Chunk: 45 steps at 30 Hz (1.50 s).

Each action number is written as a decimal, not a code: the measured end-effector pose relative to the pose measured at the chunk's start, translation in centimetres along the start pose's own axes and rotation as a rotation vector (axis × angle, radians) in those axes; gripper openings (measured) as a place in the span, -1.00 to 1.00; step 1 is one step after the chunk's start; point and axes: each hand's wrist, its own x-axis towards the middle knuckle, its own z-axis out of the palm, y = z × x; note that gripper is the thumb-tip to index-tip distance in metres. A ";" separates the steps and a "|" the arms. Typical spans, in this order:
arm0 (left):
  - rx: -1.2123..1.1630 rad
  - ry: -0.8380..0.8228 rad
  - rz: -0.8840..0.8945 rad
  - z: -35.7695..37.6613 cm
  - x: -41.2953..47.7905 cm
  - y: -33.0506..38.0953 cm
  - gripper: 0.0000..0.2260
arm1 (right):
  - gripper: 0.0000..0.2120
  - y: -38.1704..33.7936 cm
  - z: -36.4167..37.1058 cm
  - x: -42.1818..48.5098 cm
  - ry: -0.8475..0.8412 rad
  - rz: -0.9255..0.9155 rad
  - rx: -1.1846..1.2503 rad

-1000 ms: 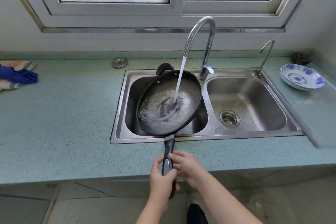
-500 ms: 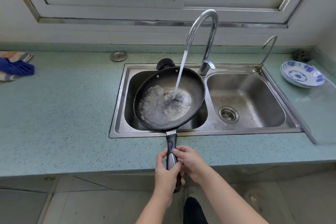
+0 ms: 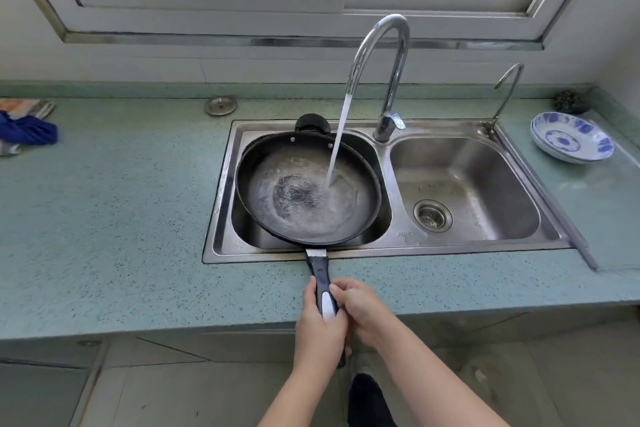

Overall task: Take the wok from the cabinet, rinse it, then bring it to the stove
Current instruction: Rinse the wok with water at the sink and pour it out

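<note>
A black wok (image 3: 277,218) with a long dark handle hangs over the left basin of the steel double sink (image 3: 221,184). Water runs from the curved faucet (image 3: 388,45) into the right side of the wok, and a shallow pool swirls inside it. My left hand (image 3: 320,329) and my right hand (image 3: 363,312) both grip the wok's handle over the front edge of the counter. A small black helper handle sticks out at the wok's far rim.
The green speckled counter (image 3: 104,218) surrounds the sink. A blue-and-white bowl (image 3: 571,137) sits at the right, a blue cloth (image 3: 27,130) at the far left, a metal drain plug (image 3: 220,105) behind the sink. A small second tap (image 3: 507,87) stands at the right basin.
The wok has levelled out from a left-down tilt, and the water inside has spread across its bottom. Both hands stay on the handle.
</note>
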 end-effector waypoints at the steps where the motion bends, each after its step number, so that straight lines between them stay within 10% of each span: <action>1: 0.054 0.007 0.000 0.0 0.0 0.0 -0.39 | -0.74 0.1 0.0 0.1 -0.017 0.007 0.036; 11: 0.526 0.114 0.118 -0.1 -0.9 1.1 -0.41 | -0.71 0.4 0.7 0.2 -0.126 -0.022 0.238; 24: -0.129 -0.023 -0.044 -1.5 -0.4 1.0 -0.41 | -0.90 0.3 0.5 -0.6 -0.067 -0.037 0.234; 34: 0.467 0.026 0.018 -0.1 -0.7 1.9 -0.71 | -0.86 0.2 -0.3 -0.4 -0.019 -0.023 0.203; 45: 0.006 -0.020 -0.072 -2.2 0.8 0.6 -0.88 | -0.86 0.6 0.4 -0.3 -0.086 -0.039 0.230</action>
